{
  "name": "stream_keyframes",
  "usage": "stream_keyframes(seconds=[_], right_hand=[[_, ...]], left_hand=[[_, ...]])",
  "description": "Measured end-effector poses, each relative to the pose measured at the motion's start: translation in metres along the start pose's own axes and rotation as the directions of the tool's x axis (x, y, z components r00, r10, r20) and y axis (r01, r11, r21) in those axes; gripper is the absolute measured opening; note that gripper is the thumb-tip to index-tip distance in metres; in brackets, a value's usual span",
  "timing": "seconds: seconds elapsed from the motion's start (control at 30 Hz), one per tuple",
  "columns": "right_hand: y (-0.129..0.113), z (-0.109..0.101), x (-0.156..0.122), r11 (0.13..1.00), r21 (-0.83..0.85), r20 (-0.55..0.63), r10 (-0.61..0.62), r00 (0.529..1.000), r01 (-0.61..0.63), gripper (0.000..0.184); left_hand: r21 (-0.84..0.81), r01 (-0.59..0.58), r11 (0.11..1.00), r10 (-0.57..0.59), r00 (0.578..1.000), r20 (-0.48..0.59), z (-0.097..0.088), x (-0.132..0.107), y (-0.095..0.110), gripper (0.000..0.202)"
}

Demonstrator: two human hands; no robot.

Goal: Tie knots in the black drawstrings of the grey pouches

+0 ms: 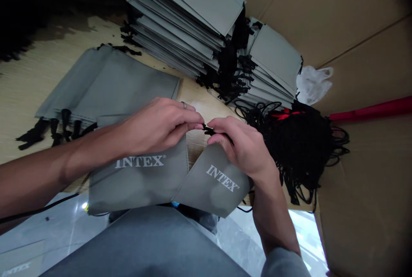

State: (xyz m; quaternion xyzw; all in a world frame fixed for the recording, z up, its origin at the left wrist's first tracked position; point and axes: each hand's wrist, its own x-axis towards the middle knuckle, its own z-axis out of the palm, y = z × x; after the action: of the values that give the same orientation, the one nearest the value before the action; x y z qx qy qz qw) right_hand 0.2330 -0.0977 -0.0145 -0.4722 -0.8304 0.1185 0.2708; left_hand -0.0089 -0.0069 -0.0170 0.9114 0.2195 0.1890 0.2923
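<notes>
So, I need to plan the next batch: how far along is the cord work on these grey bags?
Looks well underway. Two tall stacks of grey bags with black cords hanging out sit at the back. In hand: the left hand and right hand pinch a black cord over an INTEX bag. Left: the flat pile of bags and a heap of loose cords.

The fingers of both hands meet on a cord, above two bags lying side by side at the bench edge. Left of the fingers lies a flat bag pile; behind them stand stacks. Right of the fingers lies a cord heap, against cardboard.
</notes>
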Motion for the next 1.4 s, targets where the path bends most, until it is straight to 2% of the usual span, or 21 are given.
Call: stream_keyframes(seconds=[0.2, 0.37, 0.53, 0.8, 0.97, 1.4], right_hand=[[-0.0013, -0.0014, 0.0032, 0.998, -0.027, -0.013, -0.055, 0.998, 0.055, 0.016], [-0.0007, -0.0010, 0.0042, 0.999, -0.024, -0.039, -0.044, 0.998, 0.043, 0.007], [0.0010, -0.0004, 0.0043, 0.998, -0.021, -0.060, -0.067, 0.996, 0.066, 0.009], [0.0008, -0.0006, 0.0026, 1.000, 0.019, -0.029, -0.020, 0.999, 0.021, 0.017], [-0.0015, 0.0006, 0.0023, 0.998, 0.051, -0.015, 0.029, 0.999, -0.028, 0.015], [-0.0010, 0.0005, 0.0030, 1.000, 0.017, -0.039, -0.005, 0.999, 0.006, 0.011]], left_hand=[[-0.007, 0.028, 1.000, -0.028, 0.999, 0.027, -0.0015, 0.0010, 0.0020, 0.036], [-0.018, 0.024, 1.000, -0.023, 0.999, 0.031, -0.0022, 0.0015, 0.0022, 0.036], [-0.037, 0.005, 0.999, -0.004, 1.000, 0.025, -0.0037, 0.0025, 0.0029, 0.038], [-0.118, -0.030, 0.993, 0.028, 0.999, -0.022, -0.0010, 0.0010, -0.0011, 0.032], [-0.106, 0.005, 0.994, -0.003, 1.000, 0.017, -0.0003, 0.0017, -0.0008, 0.033], [-0.111, 0.003, 0.994, 0.000, 1.000, 0.031, -0.0021, 0.0025, 0.0008, 0.033]])
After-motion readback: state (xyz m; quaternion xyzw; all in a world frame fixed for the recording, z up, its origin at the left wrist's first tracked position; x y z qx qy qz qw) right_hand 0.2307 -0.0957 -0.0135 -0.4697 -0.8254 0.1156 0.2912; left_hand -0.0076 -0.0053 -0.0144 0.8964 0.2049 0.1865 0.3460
